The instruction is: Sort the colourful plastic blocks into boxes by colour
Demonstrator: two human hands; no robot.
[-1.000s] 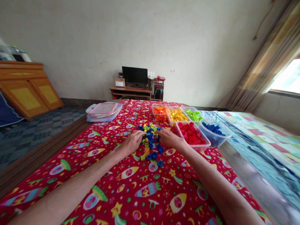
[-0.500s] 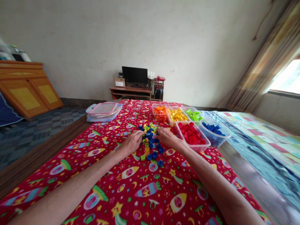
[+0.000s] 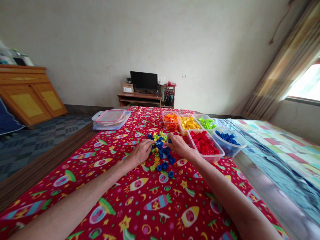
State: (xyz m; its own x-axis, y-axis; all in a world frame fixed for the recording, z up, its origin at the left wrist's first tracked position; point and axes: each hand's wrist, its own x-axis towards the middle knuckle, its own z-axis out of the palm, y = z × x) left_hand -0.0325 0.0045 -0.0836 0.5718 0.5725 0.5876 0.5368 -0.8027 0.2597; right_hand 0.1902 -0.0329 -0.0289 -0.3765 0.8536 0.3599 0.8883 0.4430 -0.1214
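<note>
A heap of small blue, yellow and green building bricks [image 3: 160, 150] lies on a red cloth with rocket prints [image 3: 140, 200]. My left hand [image 3: 140, 152] rests palm down at the heap's left edge, its fingertips curled onto the bricks. My right hand [image 3: 178, 144] reaches in from the right, with fingertips pinched together at the heap's far side. What the fingers of either hand hold is hidden. Right of the heap stand clear tubs of sorted bricks: red [image 3: 205, 142], blue [image 3: 228, 137], orange [image 3: 170, 120], yellow [image 3: 188, 123] and green [image 3: 207, 122].
Stacked clear lids and containers [image 3: 110, 119] lie at the cloth's far left. A bed with patterned covers [image 3: 280, 146] runs along the right. A low table with a monitor [image 3: 143, 81] stands at the back wall, a wooden cabinet [image 3: 27, 95] at the left.
My right hand has shifted slightly farther up along the heap's right side. My left hand has stayed put.
</note>
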